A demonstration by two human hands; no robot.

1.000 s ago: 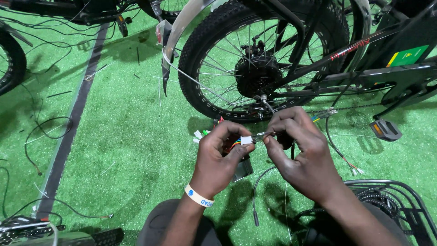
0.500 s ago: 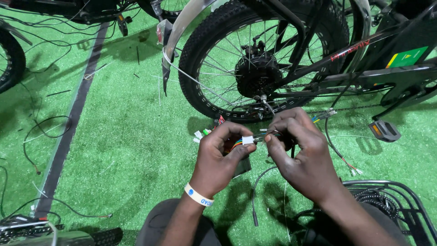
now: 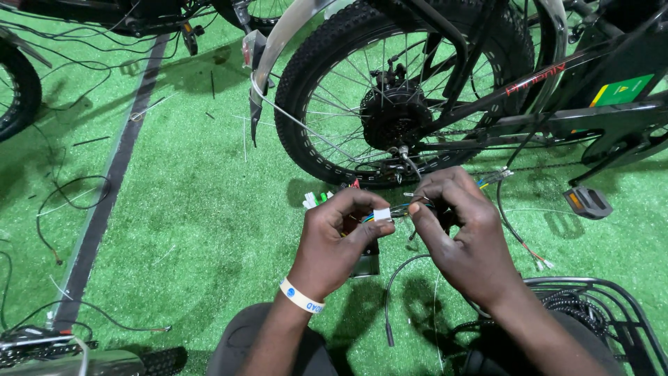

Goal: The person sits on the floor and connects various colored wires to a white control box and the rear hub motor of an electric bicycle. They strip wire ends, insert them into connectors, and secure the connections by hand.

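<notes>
Connector (image 3: 382, 215): small white plastic block, coloured wires trailing, pinched in left hand (image 3: 341, 240); right hand (image 3: 463, 233) grips wires.

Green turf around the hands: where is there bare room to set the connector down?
Freest is the turf between the dark floor strip and the left hand. Crowded: under the rear wheel, and right of the right hand, near loose cables, pedal and wire basket.

Bare forearms, no sleeves; the left hand (image 3: 341, 240) wears a white wristband (image 3: 300, 296) with a blue dot.
</notes>
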